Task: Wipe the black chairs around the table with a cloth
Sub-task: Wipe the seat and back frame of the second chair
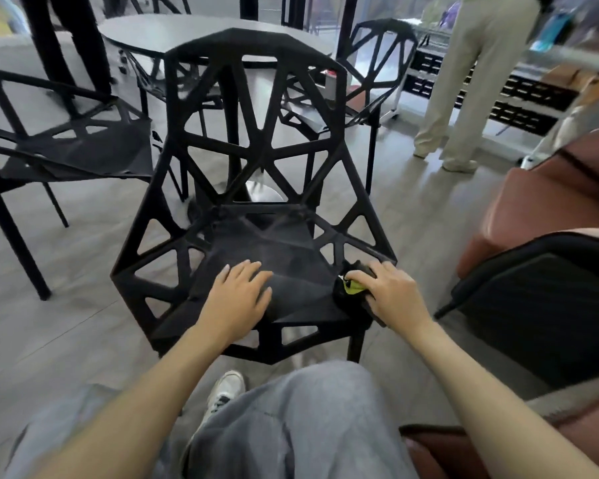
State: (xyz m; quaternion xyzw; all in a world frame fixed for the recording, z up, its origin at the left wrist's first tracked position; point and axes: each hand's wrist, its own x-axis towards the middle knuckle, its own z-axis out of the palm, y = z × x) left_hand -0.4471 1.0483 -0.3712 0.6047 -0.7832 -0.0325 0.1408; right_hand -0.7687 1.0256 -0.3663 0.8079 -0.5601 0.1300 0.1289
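Head view: the nearest chair [256, 188] stands before the table [187, 32], seat toward the person. The left hand [237, 299] lies flat on the seat, fingers straight, holding nothing. The right hand [389, 292] grips the dark cloth [351, 295] at the seat's right edge. Step in hand: wiping this seat. Next move likely calls for sweeping the cloth leftward across the seat.

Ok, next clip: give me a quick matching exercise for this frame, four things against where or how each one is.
Things:
1. left hand
2. right hand
3. cloth
4. round table

States:
A. behind the chair's backrest
B. lying flat on the chair seat
C. bunched at the seat's right edge, dark with a yellow-green patch
D. holding the cloth

Pairs: 1-B, 2-D, 3-C, 4-A
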